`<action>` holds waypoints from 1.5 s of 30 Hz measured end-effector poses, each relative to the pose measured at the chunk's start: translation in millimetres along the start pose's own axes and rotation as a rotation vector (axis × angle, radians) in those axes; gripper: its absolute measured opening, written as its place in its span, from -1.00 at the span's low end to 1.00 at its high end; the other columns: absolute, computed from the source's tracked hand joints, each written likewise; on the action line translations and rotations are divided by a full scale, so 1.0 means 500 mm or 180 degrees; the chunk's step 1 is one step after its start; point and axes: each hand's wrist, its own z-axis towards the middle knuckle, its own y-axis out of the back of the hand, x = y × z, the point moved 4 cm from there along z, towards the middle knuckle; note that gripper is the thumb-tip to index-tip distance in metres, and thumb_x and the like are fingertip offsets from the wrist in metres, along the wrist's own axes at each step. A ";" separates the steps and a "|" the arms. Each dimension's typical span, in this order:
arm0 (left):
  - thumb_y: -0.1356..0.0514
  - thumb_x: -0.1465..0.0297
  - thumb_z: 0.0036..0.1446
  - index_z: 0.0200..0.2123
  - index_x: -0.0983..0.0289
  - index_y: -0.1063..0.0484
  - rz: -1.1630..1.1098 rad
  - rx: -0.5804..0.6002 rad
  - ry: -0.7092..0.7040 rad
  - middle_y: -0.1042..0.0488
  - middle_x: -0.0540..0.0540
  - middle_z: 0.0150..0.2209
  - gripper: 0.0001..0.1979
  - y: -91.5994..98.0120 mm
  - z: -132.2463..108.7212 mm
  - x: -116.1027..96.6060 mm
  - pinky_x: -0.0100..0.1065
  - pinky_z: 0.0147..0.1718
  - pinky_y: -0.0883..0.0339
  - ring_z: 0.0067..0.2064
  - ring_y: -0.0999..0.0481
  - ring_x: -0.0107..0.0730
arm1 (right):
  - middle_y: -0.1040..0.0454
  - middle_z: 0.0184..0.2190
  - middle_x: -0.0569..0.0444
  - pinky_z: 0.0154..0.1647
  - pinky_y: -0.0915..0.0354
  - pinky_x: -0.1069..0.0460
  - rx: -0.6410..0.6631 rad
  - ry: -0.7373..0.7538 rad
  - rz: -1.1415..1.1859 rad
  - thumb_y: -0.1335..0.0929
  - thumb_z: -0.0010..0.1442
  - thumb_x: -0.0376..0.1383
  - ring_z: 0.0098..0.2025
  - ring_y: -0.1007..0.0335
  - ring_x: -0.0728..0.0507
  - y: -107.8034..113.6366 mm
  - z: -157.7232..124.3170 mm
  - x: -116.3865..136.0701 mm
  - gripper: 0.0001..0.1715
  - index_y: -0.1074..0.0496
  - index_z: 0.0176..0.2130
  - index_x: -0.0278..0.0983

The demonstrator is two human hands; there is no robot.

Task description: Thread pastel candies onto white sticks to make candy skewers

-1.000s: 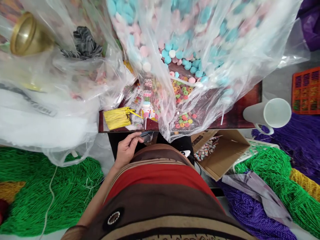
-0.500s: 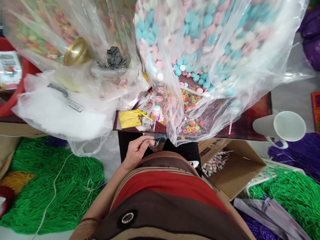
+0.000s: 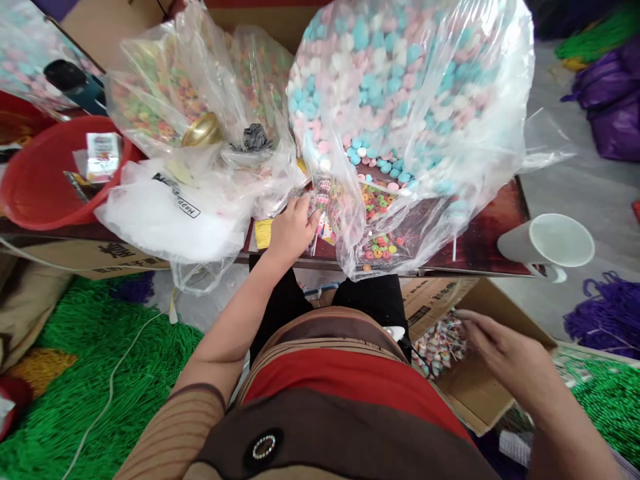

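Note:
My left hand point(image 3: 294, 230) reaches onto the table edge, its thumb and fingers apart beside a small clear candy packet with a printed pink label point(image 3: 323, 193). Partly under that hand lies a bundle of yellow twist ties point(image 3: 263, 233). Down at the right, my right hand point(image 3: 503, 347) hovers with fingers stretched out over an open cardboard box point(image 3: 520, 327). Inside the box is a heap of small wrapped candies point(image 3: 443, 343), apparently on sticks. Nothing shows clearly in either hand.
Large clear bags of pastel candies point(image 3: 370, 87) and ring-shaped candies point(image 3: 165, 87) fill the table. White plastic bags point(image 3: 175, 220) and a red basin point(image 3: 35, 180) stand left. A white mug point(image 3: 545, 243) sits at the right edge. Green cord point(image 3: 125, 373) covers the floor.
My left hand has gone from my lap forward onto the table by the packet and twist ties. My right hand has come into view over the box. The camera view has shifted.

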 end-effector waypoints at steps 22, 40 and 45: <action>-0.30 -0.02 0.21 0.23 0.06 -0.34 -0.3604 -0.0680 0.0610 -0.55 0.10 0.02 -0.40 0.037 -0.046 -0.045 -0.31 -0.10 -0.47 0.02 -0.57 -0.27 | -0.39 -0.61 0.21 -0.43 -0.30 0.06 0.0798 0.1019 0.3588 -0.38 0.25 0.15 -0.56 -0.28 -0.01 -0.175 0.174 0.471 -0.46 -0.55 -0.15 -0.25; 0.05 -0.09 0.38 -0.52 0.20 -0.28 -0.1318 -0.0071 -0.0455 -0.33 0.05 -0.49 -0.41 0.044 -0.105 -0.087 -0.27 -0.29 -0.19 -0.39 -0.30 -0.33 | -0.20 -0.66 0.23 -0.49 -0.12 0.03 0.0075 0.1284 0.2914 -0.28 0.30 0.28 -0.59 -0.07 -0.02 -0.133 0.169 0.448 -0.37 -0.38 -0.38 -0.19; -0.05 -0.26 0.22 -0.26 0.20 -0.43 -0.2549 -0.0100 0.0346 -0.50 0.08 -0.31 -0.38 0.056 -0.101 -0.060 -0.28 -0.18 -0.33 -0.22 -0.48 -0.30 | -0.17 -0.67 0.26 -0.55 -0.07 0.04 0.0274 0.1282 0.3143 -0.29 0.26 0.31 -0.62 -0.07 -0.01 -0.137 0.165 0.450 -0.36 -0.40 -0.32 -0.18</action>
